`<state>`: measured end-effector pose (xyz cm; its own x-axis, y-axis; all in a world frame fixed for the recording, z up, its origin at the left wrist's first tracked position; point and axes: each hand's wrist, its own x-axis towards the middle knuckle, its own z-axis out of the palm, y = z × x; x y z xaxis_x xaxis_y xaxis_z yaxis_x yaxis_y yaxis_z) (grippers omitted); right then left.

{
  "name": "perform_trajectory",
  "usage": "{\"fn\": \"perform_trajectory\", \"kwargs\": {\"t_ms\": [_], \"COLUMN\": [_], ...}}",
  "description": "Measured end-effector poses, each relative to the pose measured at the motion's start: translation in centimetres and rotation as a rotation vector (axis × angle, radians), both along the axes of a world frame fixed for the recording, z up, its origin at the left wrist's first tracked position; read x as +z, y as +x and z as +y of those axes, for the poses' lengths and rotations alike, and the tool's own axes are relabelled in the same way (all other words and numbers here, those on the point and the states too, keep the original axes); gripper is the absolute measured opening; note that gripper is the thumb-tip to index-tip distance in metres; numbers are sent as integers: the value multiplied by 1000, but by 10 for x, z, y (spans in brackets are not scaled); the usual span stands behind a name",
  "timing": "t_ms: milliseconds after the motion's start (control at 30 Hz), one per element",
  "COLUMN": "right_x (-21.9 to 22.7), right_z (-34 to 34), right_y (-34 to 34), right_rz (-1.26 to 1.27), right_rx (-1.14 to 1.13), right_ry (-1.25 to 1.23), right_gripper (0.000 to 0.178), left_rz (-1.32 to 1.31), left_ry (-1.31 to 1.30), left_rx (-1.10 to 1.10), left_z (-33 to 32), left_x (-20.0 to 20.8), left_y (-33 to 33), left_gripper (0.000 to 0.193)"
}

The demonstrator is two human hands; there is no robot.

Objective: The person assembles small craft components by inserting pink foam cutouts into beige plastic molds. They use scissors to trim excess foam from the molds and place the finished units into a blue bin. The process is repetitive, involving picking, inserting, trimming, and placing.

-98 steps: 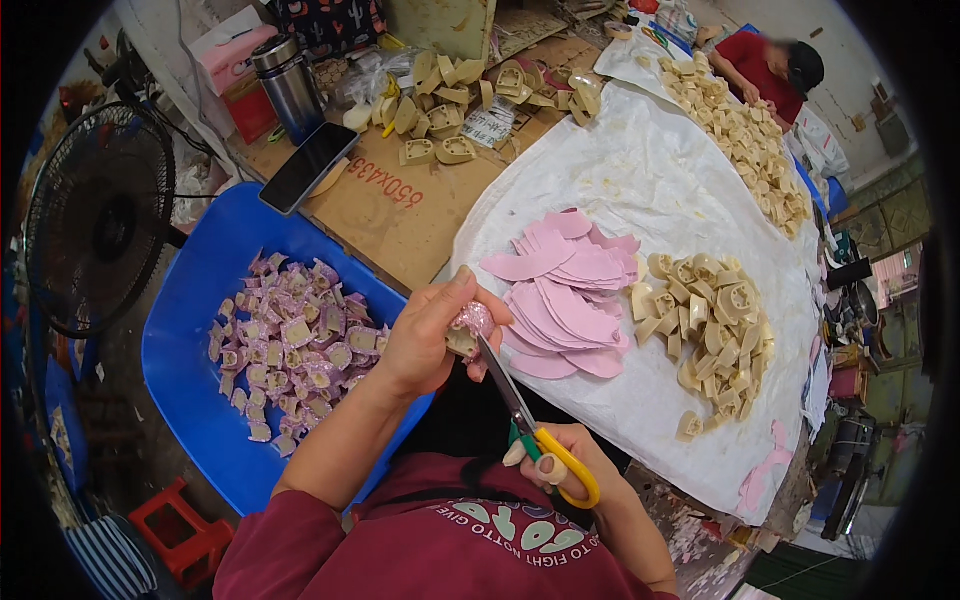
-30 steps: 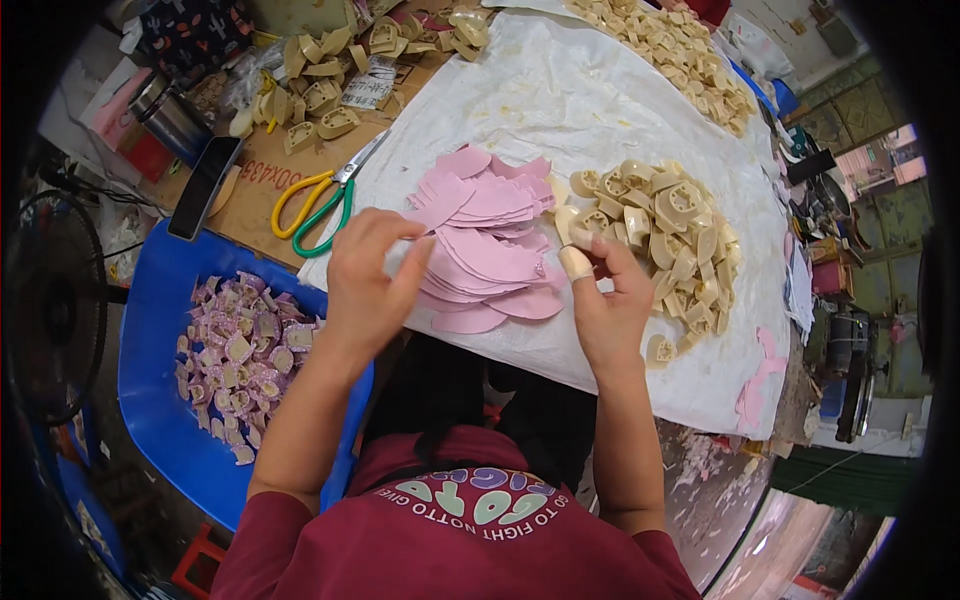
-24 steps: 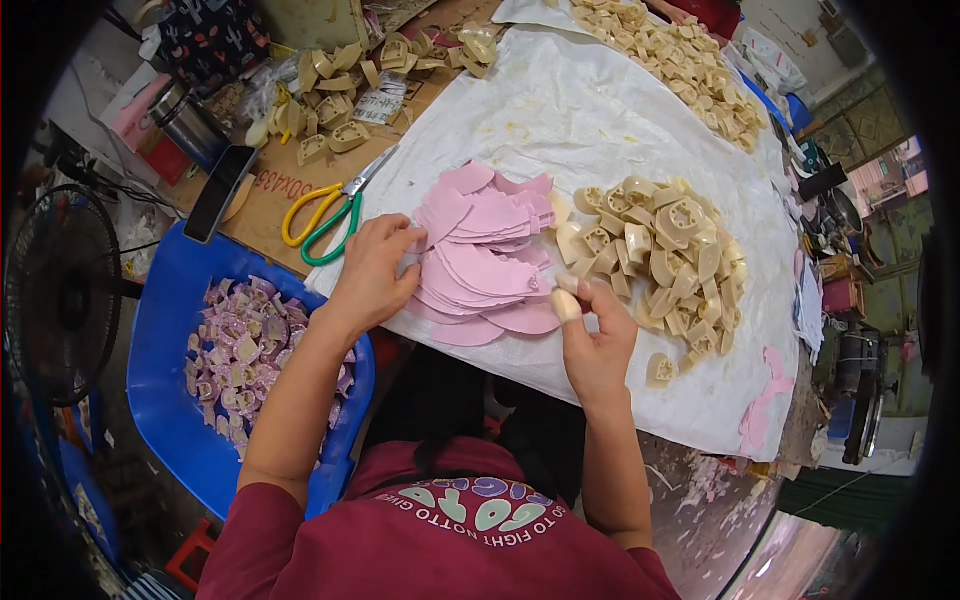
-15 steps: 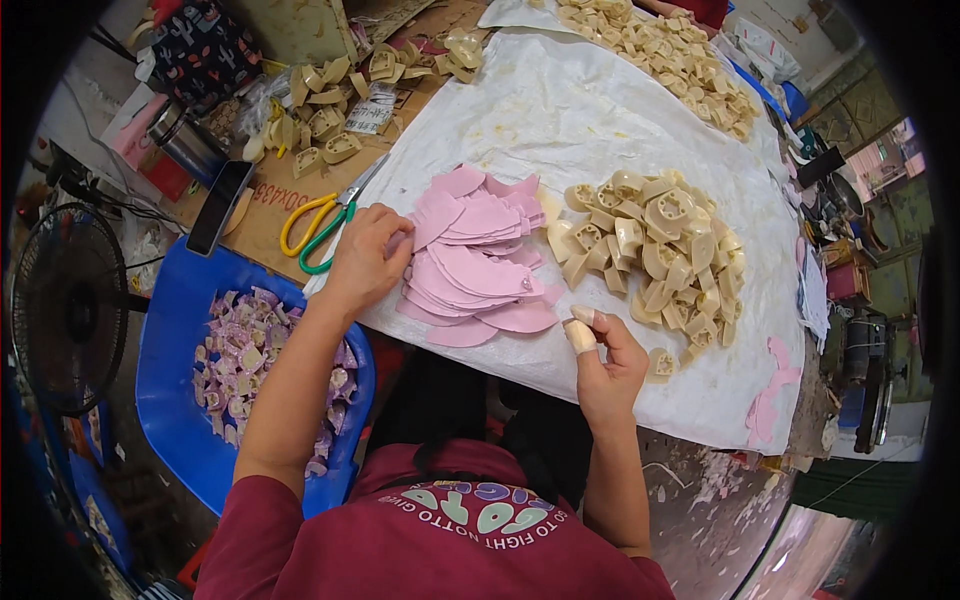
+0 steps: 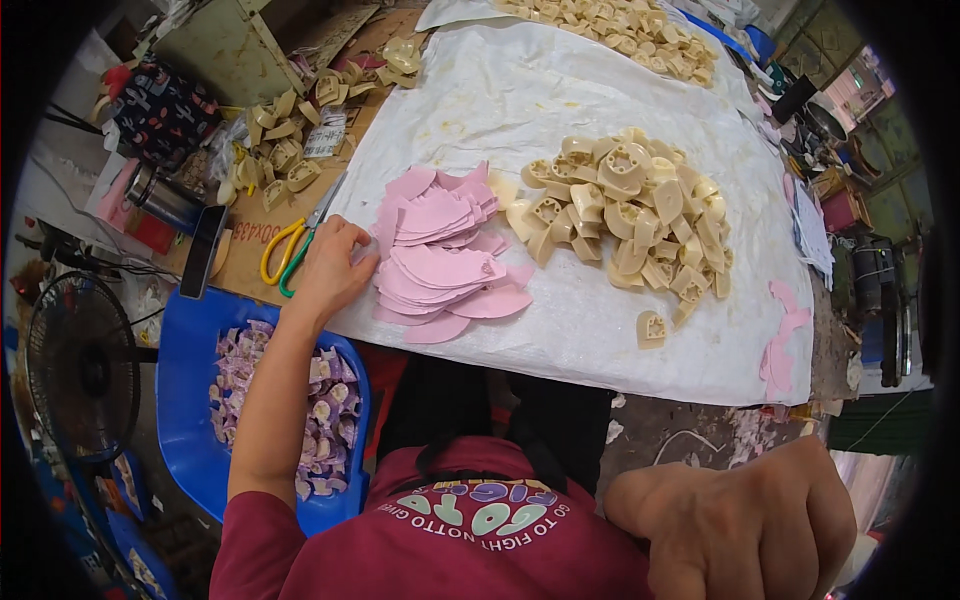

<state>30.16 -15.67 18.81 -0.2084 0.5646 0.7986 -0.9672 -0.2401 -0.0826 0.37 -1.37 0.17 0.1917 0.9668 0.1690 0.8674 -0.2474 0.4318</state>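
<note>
While the blue tray [image 5: 190, 400] of finished purple-wrapped pieces sat at the far left, the left hand [image 5: 330, 270] rested as before at the edge of the stack of pink cut-outs [image 5: 440, 260], fingers loosely curled against it, gripping nothing. The heap of cream plastic pieces [image 5: 630, 215] lay just right of the stack. The right hand [image 5: 740, 520], which half a second earlier pinched one cream piece, had pulled back to the body, clenched; whether it kept that piece I could not tell.

Cut sheets [image 5: 440, 265] left of moulded pieces [image 5: 625, 215] — scissors [image 5: 295, 250] further left
</note>
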Motion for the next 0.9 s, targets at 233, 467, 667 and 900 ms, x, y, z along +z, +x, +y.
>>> {"fn": "perform_trajectory", "kwargs": {"t_ms": [233,467,667,900], "right_x": [16,16,14,19], "right_z": [8,10,10,16], "right_y": [13,6,10,4], "right_rz": [-59,6,71,-21], "right_rx": [274,209,256,254], "right_ry": [-61,-115,-64,-103], "right_gripper": [23,23,22,21], "left_rz": [-11,-112,-597,-992], "left_ry": [-14,-7,-114,35], "left_rx": [11,149,286,200], "left_z": [2,-1,-7,-27], "left_x": [3,-4,14,65], "left_y": [6,-5,-30,-12], "left_gripper": [17,16,8,13]}}
